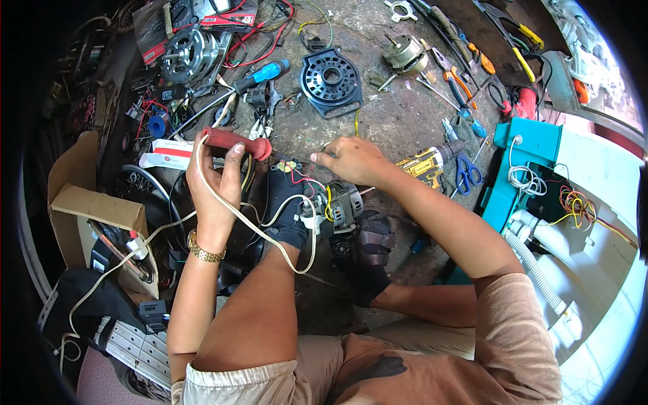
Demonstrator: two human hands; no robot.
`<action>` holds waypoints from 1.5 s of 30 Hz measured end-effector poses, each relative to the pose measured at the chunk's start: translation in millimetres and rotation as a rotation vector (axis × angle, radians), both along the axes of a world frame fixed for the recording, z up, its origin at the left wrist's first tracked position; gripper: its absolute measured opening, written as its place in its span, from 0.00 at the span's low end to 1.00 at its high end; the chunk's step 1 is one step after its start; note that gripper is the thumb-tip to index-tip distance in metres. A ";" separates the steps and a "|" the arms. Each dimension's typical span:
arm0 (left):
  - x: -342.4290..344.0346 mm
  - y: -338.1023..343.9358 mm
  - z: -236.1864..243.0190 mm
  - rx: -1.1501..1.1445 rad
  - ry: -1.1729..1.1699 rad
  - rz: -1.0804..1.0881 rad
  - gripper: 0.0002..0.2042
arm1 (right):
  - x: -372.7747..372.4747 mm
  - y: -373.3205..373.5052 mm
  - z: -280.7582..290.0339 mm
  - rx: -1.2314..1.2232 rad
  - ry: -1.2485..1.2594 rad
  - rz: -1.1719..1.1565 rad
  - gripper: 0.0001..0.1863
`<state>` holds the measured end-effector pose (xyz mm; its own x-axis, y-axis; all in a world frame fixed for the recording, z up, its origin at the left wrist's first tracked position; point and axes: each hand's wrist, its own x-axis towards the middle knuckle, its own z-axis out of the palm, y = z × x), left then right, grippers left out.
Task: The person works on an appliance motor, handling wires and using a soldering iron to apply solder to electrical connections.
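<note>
Left hand [214, 181] gripping 1 red-handled tool [236, 142] with 1 cream cord [270, 236] trailing below, right hand [351, 160] pinching wires at 1 small motor [344, 202] on the worktop [398, 118]; nearby 1 yellow drill [430, 164], 1 blue-handled scissors [466, 173].

Stained floor [405, 115] under scattered tools, motor parts

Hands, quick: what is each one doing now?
Left hand: closed around red cylindrical tool handle with cream cord.
Right hand: fingertips pinching something small; cannot tell what.
</note>
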<state>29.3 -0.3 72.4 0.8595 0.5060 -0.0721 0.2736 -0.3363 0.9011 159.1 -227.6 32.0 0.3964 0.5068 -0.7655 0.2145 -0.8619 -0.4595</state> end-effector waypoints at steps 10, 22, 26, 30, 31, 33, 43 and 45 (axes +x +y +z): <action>-3.5 0.7 -0.3 0.027 0.016 -0.012 0.15 | -2.9 11.1 1.2 -0.008 -0.049 0.096 0.33; -1.1 1.0 1.1 0.036 0.026 -0.003 0.15 | -2.6 9.7 -5.1 0.016 -0.065 0.087 0.32; -2.0 1.2 0.5 0.014 0.026 0.003 0.15 | -1.8 10.0 -5.9 0.026 -0.049 0.103 0.32; 0.1 -1.2 1.9 -0.005 -0.016 0.013 0.14 | 0.1 7.8 -11.8 0.040 -0.034 0.102 0.31; 0.2 -1.3 2.1 -0.005 -0.016 0.012 0.14 | 0.4 7.4 -13.3 0.052 -0.040 0.115 0.31; 0.5 -1.1 1.9 0.000 -0.017 0.008 0.14 | 1.0 7.4 -13.6 0.072 -0.033 0.116 0.31; 1.0 -0.6 0.8 0.001 -0.018 0.007 0.14 | 7.3 7.6 -21.9 0.127 0.147 0.209 0.35; 1.6 -1.0 2.5 0.012 -0.008 -0.004 0.14 | 6.6 10.0 -25.8 0.148 0.106 0.207 0.34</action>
